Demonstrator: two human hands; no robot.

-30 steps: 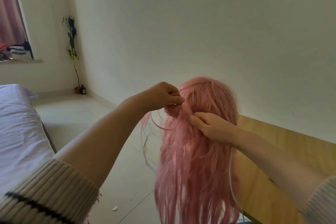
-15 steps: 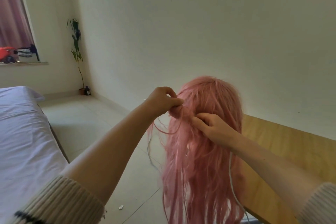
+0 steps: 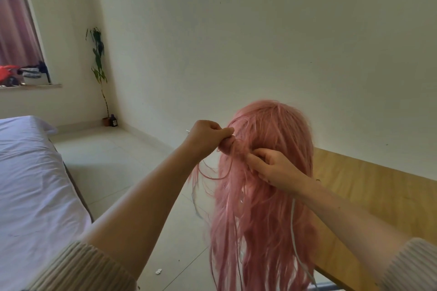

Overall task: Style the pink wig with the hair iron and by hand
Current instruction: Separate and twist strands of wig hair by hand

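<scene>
The pink wig (image 3: 264, 196) stands at lower centre of the frame, crown uppermost; its long axis runs vertically, with the lengths hanging straight down past the bottom edge. Behind it, at lower right, is the wooden table (image 3: 369, 186). The white bed (image 3: 30, 184) fills the lower left.

Your left hand (image 3: 205, 137), at centre frame, is curled tight and grips a small coiled knot of hair (image 3: 228, 147) at the wig's left side. Your right hand (image 3: 274, 169), just right of the knot, has its fingers curled into the strands; it appears to pinch a lock there, though the hair hides the fingertips. A thin white cord (image 3: 294, 231) hangs down below your right wrist.
</scene>
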